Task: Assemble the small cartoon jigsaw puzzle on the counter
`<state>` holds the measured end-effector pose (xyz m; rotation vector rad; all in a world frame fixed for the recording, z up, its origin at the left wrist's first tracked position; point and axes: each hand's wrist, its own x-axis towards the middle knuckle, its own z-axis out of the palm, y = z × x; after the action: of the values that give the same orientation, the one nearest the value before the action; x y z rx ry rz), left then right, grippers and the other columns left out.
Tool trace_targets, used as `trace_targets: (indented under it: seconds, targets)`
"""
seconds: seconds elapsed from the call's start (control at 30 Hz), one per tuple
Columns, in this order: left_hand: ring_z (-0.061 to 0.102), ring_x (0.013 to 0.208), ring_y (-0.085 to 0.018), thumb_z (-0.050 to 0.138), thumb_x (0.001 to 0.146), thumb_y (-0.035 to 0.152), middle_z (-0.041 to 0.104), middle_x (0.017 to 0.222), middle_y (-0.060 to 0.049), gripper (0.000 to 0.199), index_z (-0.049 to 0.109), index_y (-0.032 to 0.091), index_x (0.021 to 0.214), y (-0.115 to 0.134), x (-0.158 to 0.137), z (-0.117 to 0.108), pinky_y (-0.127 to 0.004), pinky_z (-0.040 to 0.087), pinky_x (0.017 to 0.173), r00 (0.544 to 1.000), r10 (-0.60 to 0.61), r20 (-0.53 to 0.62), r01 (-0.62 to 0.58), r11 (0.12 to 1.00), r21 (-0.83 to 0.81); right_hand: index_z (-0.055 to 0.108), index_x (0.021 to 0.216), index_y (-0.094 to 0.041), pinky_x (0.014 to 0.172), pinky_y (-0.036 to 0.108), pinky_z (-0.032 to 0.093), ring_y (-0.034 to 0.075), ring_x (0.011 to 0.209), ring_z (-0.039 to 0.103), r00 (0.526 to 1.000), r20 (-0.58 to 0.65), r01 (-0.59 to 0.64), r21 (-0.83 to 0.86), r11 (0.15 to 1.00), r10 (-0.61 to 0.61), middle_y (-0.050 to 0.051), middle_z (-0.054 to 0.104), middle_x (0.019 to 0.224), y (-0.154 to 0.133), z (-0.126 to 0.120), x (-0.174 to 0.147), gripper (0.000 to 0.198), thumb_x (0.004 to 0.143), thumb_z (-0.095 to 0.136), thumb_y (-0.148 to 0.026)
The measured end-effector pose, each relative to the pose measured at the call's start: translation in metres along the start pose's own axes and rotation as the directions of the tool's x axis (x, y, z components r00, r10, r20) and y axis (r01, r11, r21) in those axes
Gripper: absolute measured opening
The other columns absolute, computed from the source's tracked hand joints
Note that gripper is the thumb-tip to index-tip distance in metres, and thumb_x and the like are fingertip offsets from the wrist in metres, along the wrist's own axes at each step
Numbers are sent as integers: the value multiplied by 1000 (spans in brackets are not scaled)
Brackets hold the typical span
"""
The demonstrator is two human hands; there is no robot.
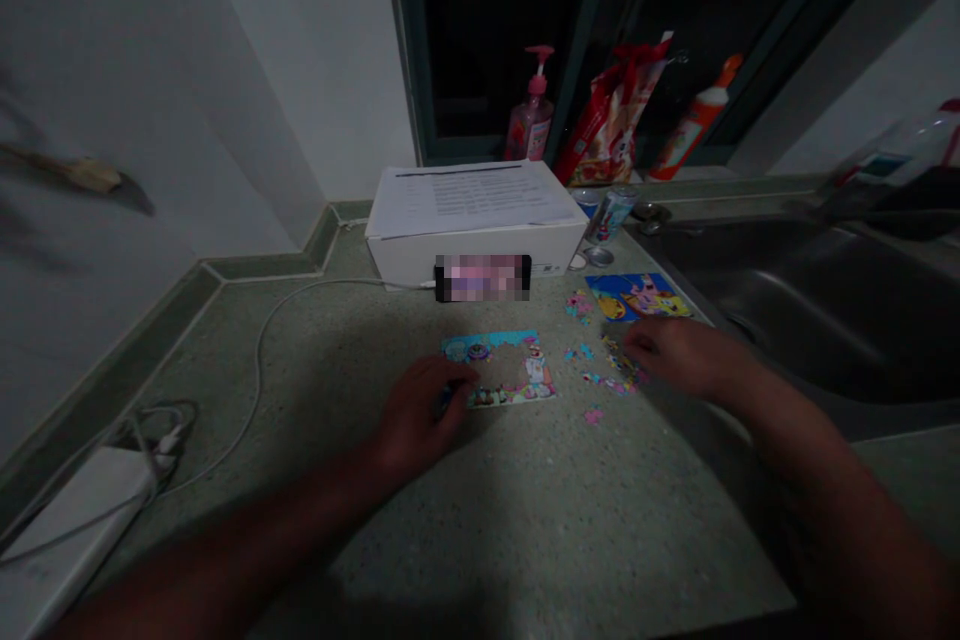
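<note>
A partly assembled jigsaw puzzle (536, 368) lies flat on the counter, its border joined around a bare middle. My left hand (424, 410) rests on its left edge, fingers stretched toward the middle and thumb apart below; the hand hides that side. Loose puzzle pieces (619, 382) lie in a scattered group to the right. Over their right side, my right hand (675, 352) has thumb and fingertips drawn together; anything between them is too small to make out. A single pink piece (593, 416) sits nearer me, and a small pile of pieces (578, 305) lies farther back.
A blue cartoon picture card (637, 296) lies beyond my right hand, beside the metal sink (810, 320). Against a white box (480, 220) leans a phone (483, 278), its cable (259, 350) curving left to a white power strip (82, 510). A can (611, 215) stands behind.
</note>
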<state>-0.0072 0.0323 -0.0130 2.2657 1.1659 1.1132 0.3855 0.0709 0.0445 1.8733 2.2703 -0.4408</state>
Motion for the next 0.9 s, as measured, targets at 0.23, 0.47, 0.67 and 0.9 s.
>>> trace_targets:
  seconds: [0.23, 0.47, 0.67, 0.9]
  targets:
    - [78, 85, -23, 59, 102, 22, 81, 93, -3, 16, 74, 27, 103, -1, 1, 0, -39, 65, 80, 1000, 4, -17, -5, 1000, -12, 81, 109, -20, 92, 38, 53, 30, 109, 75, 971, -237, -18, -80, 997, -1, 16, 80, 120, -11, 3, 9, 33, 107, 49, -29]
    - [77, 88, -23, 57, 103, 25, 80, 94, -3, 17, 74, 26, 101, -3, 1, 0, -39, 63, 83, 999, -42, 16, 42, 999, -2, 80, 132, -16, 116, 49, 49, 33, 124, 72, 895, -425, 91, -121, 988, -134, 17, 80, 131, -17, 20, 29, 39, 108, 49, -19]
    - [77, 90, -23, 58, 104, 24, 81, 97, -2, 15, 74, 27, 105, -5, -1, 3, -39, 63, 85, 999, -33, 23, 33, 999, -17, 79, 134, -18, 112, 49, 55, 31, 124, 74, 848, -506, 138, -72, 988, -156, 14, 81, 134, -21, 31, 44, 40, 111, 46, -18]
    - [78, 93, -23, 59, 104, 19, 81, 100, -3, 16, 72, 27, 108, -4, -1, 2, -39, 63, 86, 1000, 14, 21, -14, 1000, -9, 80, 133, -15, 110, 50, 55, 34, 122, 74, 852, -493, 136, -119, 983, -178, 17, 81, 131, -17, 35, 55, 36, 109, 53, -19]
